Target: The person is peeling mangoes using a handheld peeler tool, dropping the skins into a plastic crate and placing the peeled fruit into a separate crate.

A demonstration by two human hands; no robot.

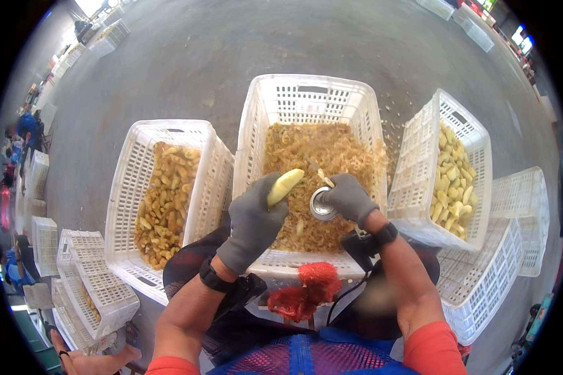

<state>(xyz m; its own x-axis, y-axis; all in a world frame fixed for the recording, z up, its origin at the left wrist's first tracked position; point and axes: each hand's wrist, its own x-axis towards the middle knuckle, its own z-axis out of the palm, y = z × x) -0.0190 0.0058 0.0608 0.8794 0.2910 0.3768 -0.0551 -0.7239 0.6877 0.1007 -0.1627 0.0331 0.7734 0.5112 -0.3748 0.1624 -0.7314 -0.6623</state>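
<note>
My left hand (256, 219), in a grey glove, is closed around a pale yellow, oblong piece of peeled produce (286, 185), its tip pointing up and right. To its right my right hand (350, 199), also gloved in grey, grips a round, shiny metal tool (323, 205); its exact kind is unclear. A small pale strip (323, 177) shows by the right fingers. Both hands are above a white slatted crate (249, 119) holding a heap of brown, curly peelings (319, 140). The produce and the metal tool are apart.
At left, a white crate (126, 150) holds brownish-yellow pieces (169, 194). At right, a tilted crate (419, 156) holds pale yellow pieces (453, 181). A red mesh bundle (316, 281) hangs at the middle crate's near edge. Several stacked crates (100, 275) and another person's arm (94, 362) are lower left.
</note>
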